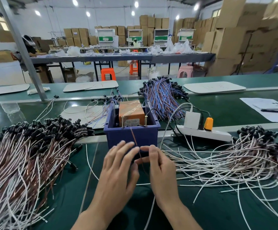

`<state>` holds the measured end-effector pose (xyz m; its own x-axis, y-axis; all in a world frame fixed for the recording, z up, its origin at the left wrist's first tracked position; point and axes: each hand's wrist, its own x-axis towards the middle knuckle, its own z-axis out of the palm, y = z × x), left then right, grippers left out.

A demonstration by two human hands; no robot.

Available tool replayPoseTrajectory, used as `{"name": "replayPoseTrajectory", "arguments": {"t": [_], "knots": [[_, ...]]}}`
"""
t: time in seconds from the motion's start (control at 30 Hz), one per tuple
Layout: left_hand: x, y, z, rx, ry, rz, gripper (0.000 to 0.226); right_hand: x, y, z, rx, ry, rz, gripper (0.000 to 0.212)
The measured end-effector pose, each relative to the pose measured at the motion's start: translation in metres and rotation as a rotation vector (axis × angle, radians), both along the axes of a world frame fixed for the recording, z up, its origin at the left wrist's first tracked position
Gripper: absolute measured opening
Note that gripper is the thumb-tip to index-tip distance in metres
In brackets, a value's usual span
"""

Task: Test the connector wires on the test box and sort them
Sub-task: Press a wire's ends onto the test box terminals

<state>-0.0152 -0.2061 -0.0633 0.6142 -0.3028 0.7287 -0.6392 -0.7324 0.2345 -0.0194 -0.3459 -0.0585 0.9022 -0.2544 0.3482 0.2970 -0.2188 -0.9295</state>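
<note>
Hands meet low in the middle of the view, over the dark green bench mat [201, 205]. The right hand [159, 171] has its fingers curled, with thumb and forefinger pinching a thin brown connector wire [133, 138]. The wire rises from that pinch across the front wall of the blue plastic bin [118, 136]. The left hand [116, 171] lies just beside it, fingers nearly straight and spread. Blur hides whether its tips touch the wire, and it seems to hold nothing.

Such a wire should be very light and limp, likely to droop or spring aside. A pinch close to the bare end would steer it best, with no pull on the joint at the connector.

A heap of brown and white wires with black connectors [27, 146] lies to the left of the hands. A looser heap of white wires [226, 161] lies to the right. Which heap is tested stock I cannot tell.

Beyond the hands, the bin holds the orange test box [131, 112], with two upright brass screw posts [122, 122] at its near edge. A white power strip [204, 134] carrying an orange plug [208, 124] lies to the right of the bin. Farther back lies a pile of blue and brown wires [163, 95].
</note>
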Motion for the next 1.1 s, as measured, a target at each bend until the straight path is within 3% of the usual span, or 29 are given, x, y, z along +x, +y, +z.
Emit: {"name": "replayPoseTrajectory", "arguments": {"t": [0.13,0.37,0.5,0.63,0.83,1.1], "knots": [[-0.002,-0.003,-0.001,0.055,-0.015,-0.087,0.045,0.001,-0.001,-0.004,0.013,0.021,0.052,0.055],[-0.001,0.002,0.001,0.024,-0.122,-0.051,0.039,-0.002,0.000,-0.002,0.005,0.028,0.087,0.056],[-0.003,-0.004,0.004,0.041,0.066,-0.198,0.044,-0.001,-0.002,0.006,0.222,0.098,0.066,0.063],[-0.006,-0.009,0.005,0.082,0.218,-0.200,0.046,0.001,-0.009,0.014,0.478,0.129,0.080,0.062],[0.000,-0.009,-0.001,0.236,0.132,-0.241,0.030,0.008,-0.021,0.018,0.848,0.107,0.078,0.057],[0.004,-0.008,-0.008,0.199,0.074,-0.186,0.032,0.016,-0.051,0.017,1.162,0.042,0.045,0.055]]}}
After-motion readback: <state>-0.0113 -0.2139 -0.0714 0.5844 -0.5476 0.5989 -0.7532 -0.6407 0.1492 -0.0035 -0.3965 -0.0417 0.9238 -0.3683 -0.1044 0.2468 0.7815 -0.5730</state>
